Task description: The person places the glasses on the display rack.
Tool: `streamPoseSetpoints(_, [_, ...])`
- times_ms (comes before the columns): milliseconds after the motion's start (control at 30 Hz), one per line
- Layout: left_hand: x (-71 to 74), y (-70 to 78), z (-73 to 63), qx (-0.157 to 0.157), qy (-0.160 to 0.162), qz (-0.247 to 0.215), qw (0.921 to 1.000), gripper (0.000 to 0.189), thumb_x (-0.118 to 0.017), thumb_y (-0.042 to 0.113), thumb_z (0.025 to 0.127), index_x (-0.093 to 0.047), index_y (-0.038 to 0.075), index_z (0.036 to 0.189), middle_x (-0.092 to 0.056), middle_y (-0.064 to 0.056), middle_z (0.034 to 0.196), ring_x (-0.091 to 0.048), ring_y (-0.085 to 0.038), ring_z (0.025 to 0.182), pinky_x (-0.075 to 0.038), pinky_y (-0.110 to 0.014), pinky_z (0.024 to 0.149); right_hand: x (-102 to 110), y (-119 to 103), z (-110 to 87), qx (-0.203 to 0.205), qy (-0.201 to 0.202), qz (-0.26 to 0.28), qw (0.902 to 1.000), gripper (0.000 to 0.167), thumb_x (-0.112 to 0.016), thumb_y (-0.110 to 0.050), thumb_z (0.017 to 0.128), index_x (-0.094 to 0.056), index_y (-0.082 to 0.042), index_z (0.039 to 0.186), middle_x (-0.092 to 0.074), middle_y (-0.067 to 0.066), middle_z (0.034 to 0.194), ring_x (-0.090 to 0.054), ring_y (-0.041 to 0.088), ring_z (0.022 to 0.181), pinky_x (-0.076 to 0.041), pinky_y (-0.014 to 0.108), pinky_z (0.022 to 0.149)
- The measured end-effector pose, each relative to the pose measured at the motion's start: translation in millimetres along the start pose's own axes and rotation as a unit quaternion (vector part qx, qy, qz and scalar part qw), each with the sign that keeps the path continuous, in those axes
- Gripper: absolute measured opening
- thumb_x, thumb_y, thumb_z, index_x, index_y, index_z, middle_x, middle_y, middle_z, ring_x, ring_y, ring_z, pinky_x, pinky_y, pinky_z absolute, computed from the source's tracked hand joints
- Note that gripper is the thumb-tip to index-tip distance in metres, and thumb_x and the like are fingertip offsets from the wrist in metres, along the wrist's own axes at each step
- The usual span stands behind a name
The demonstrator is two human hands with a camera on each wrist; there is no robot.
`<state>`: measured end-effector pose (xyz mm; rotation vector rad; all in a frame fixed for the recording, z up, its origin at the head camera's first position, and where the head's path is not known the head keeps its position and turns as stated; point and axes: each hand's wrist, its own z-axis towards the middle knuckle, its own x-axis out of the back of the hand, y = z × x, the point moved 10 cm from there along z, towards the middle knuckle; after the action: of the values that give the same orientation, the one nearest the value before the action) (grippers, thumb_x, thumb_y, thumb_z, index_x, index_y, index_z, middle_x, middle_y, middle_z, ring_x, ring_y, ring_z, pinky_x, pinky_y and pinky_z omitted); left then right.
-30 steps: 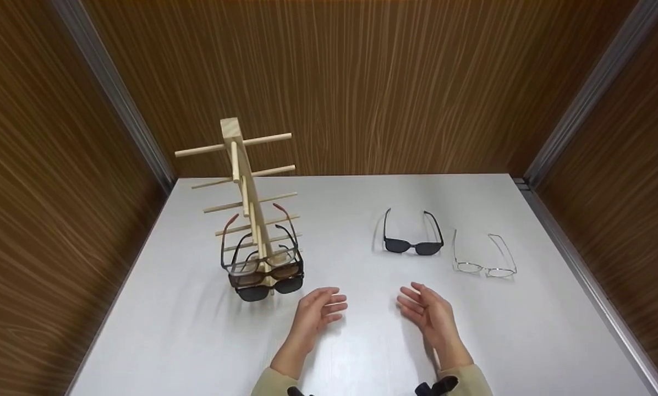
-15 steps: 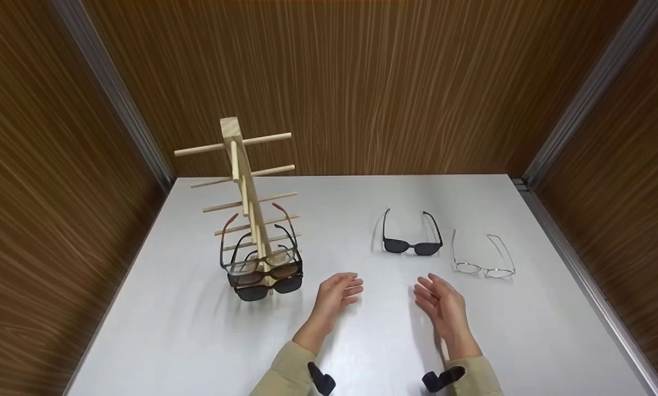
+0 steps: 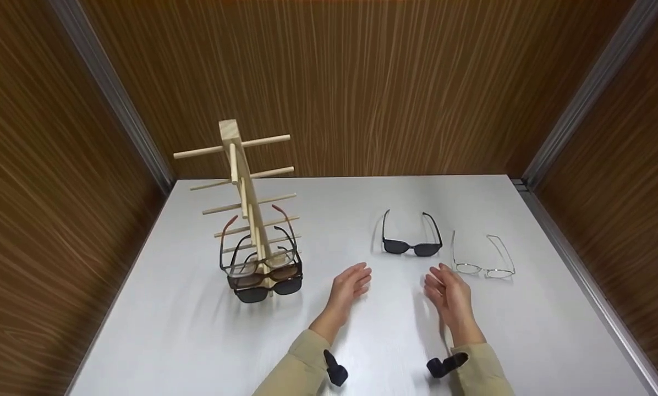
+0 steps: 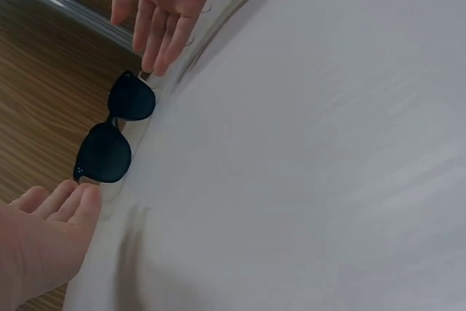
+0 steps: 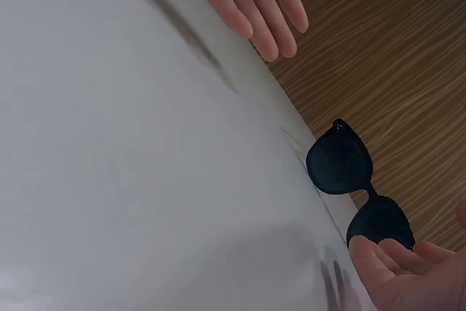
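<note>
Black sunglasses stand on the white table with their temples pointing to the back. My left hand hovers in front and to the left of them, fingers loosely extended, holding nothing. My right hand is in front and to their right, palm turned inward and also holding nothing. Thin wire-framed glasses lie just beyond the right hand. In the left wrist view the dark lenses of the sunglasses appear between both hands, apart from the fingers. The right wrist view shows right fingertips overlapping one lens of the sunglasses.
At the left stands a wooden glasses rack with several pegs. Its lower pegs carry clear glasses with red temple tips, brown-lens sunglasses and dark sunglasses. Wood-grain panels enclose the table.
Both hands have moved forward and to the right, coming closer to the black sunglasses. The rack and all the glasses have stayed in place.
</note>
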<state>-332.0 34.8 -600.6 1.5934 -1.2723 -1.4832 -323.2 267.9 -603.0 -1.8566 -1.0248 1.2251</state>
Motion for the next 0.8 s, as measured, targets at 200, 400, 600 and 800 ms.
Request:
streamPoseSetpoints(200, [-14.5,-6.6,12.4,-0.003,-0.013,-0.020,0.9997,0.049,-0.044,0.022,0.098,-0.036,-0.005,0.138,-0.041,-0.022,0.138,-0.038,-0.032,0.129,-0.034,-0.042,0.103,6,-8,9.5,0.018,0.021,0.012,0.9995,0.065,-0.042,-0.027,0.100,-0.005,-0.005,0.149,-0.019,0.019,0.150,-0.031,0.031,0.132,-0.035,0.038,0.103])
streamPoseSetpoints(400, [-19.2,-11.6,25.0,-0.007,-0.008,-0.043,0.9990,0.049,-0.040,0.020,0.099,-0.033,-0.007,0.139,-0.032,-0.024,0.143,-0.029,-0.036,0.133,-0.028,-0.045,0.107,3,-11,19.0,0.037,0.026,0.028,0.9986,0.062,-0.039,-0.025,0.101,-0.005,-0.007,0.149,-0.015,0.015,0.153,-0.021,0.030,0.137,-0.028,0.039,0.107])
streamPoseSetpoints(600, [-26.8,-13.8,32.1,0.000,-0.019,-0.087,0.9961,0.051,-0.036,0.021,0.101,-0.025,-0.007,0.142,-0.024,-0.026,0.146,-0.020,-0.037,0.136,-0.022,-0.047,0.109,3,-12,28.8,0.047,0.032,0.011,0.9984,0.062,-0.038,-0.025,0.101,-0.003,-0.008,0.149,-0.012,0.013,0.153,-0.016,0.027,0.138,-0.025,0.038,0.109])
streamPoseSetpoints(800, [-30.4,-13.5,44.4,0.022,-0.027,-0.123,0.9918,0.059,-0.035,0.030,0.101,-0.018,-0.006,0.144,-0.017,-0.026,0.149,-0.013,-0.037,0.138,-0.017,-0.048,0.110,3,-13,40.0,0.055,0.044,-0.005,0.9975,0.064,-0.035,-0.030,0.101,0.000,-0.006,0.149,-0.012,0.013,0.153,-0.015,0.028,0.138,-0.025,0.040,0.109])
